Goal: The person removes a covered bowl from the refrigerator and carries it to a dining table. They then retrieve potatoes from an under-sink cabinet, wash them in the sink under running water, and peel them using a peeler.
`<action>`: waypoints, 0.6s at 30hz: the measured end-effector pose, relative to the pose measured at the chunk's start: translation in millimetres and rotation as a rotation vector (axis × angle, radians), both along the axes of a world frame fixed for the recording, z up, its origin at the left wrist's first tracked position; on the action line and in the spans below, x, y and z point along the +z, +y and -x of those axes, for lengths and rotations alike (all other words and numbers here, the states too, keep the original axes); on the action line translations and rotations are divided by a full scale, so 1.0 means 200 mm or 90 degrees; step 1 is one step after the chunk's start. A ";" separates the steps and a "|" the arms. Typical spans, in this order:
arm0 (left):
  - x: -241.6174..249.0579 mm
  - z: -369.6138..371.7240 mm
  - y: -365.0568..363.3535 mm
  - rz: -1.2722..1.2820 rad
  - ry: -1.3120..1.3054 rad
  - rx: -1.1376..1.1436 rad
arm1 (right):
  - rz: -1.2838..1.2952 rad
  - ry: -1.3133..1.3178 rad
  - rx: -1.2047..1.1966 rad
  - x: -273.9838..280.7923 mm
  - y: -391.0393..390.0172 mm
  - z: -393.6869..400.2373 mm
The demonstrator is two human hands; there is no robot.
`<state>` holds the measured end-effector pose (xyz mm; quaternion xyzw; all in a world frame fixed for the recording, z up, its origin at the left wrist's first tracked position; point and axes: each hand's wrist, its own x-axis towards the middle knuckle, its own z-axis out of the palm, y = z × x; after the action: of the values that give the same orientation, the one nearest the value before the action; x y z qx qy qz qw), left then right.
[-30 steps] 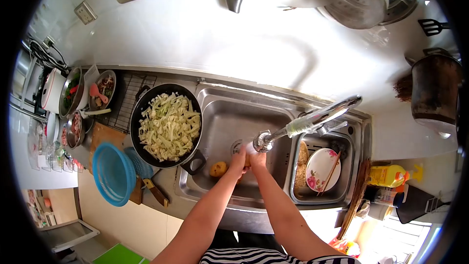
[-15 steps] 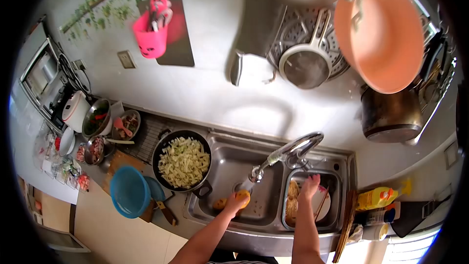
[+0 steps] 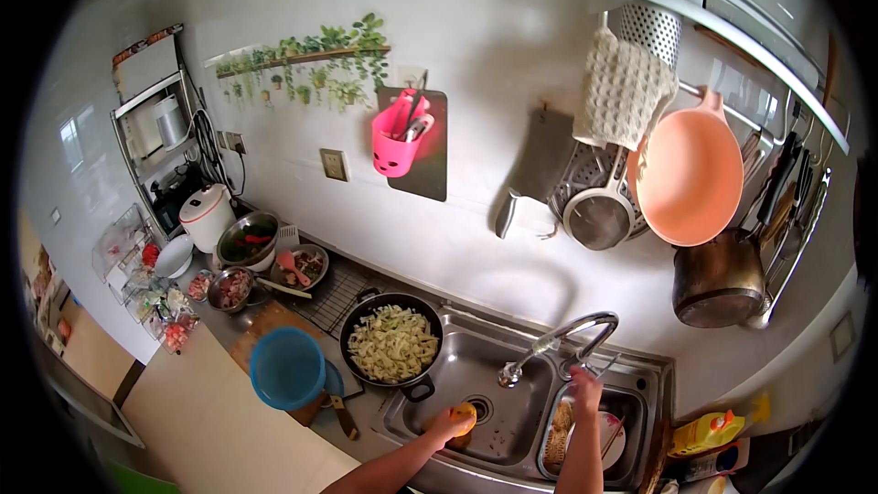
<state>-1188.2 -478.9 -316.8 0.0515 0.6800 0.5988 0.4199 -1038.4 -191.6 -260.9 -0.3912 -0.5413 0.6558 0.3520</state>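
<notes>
My left hand (image 3: 447, 426) is closed around an orange-yellow rounded thing (image 3: 465, 417) in the large basin of the steel sink (image 3: 498, 334), beside the drain. Its kind is not clear. My right hand (image 3: 585, 390) reaches up at the base of the curved tap (image 3: 585, 322), fingers stretched out and slightly blurred right by its lever (image 3: 607, 365). The tap's spray head (image 3: 509, 375) points down over the large basin, with no stream showing. Below my right forearm, the small basin holds a light brown ridged thing (image 3: 557, 434) and a white bowl (image 3: 611, 439) with chopsticks.
A black pan (image 3: 422, 306) of chopped pale vegetables stands left of the sink. Beside it are a blue basket (image 3: 288, 368), a knife (image 3: 345, 419) and a wooden board (image 3: 261, 325). Bowls of food stand farther back. A peach pan (image 3: 690, 178) hangs above; a yellow bottle (image 3: 709, 433) is at right.
The view has swung left and up. My right hand has risen to the tap's lever. The water that ran from the spray head no longer shows. My left hand still holds the orange-yellow thing.
</notes>
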 end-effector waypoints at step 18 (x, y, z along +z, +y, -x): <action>0.34 0.30 -0.31 -0.020 -0.126 -0.294 | -0.786 0.014 0.106 1.68 -0.67 1.11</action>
<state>-1247.2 -540.4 -249.3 0.1529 0.5966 0.4996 0.6092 -1260.3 -326.3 75.0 -0.0648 -0.8457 0.2512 0.4663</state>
